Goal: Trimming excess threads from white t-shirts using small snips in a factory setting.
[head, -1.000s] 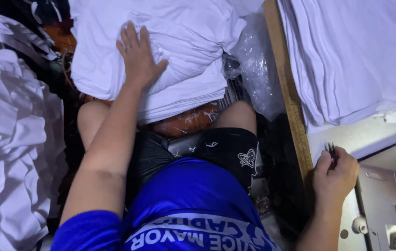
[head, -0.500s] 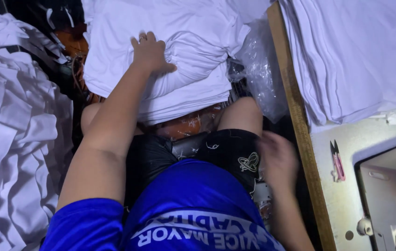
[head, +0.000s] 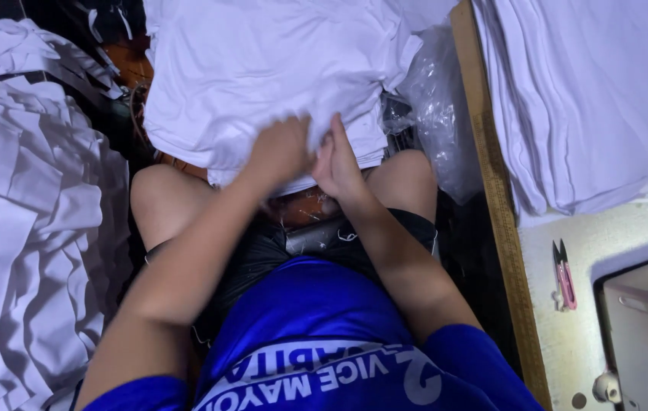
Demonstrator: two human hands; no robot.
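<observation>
Left hand [head: 282,152] and right hand [head: 337,164] both closed on near edge of white folded garment stack [head: 263,76]; pink thread snips [head: 565,275] on table [head: 568,342].

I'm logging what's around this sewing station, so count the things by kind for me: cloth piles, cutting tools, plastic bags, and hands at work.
White cloth piles: 3, the middle pile, a left heap, a right stack
Thread snips: 1
Clear plastic bag: 1
Hands on the middle pile: 2, left hand, right hand
Total: 7
</observation>
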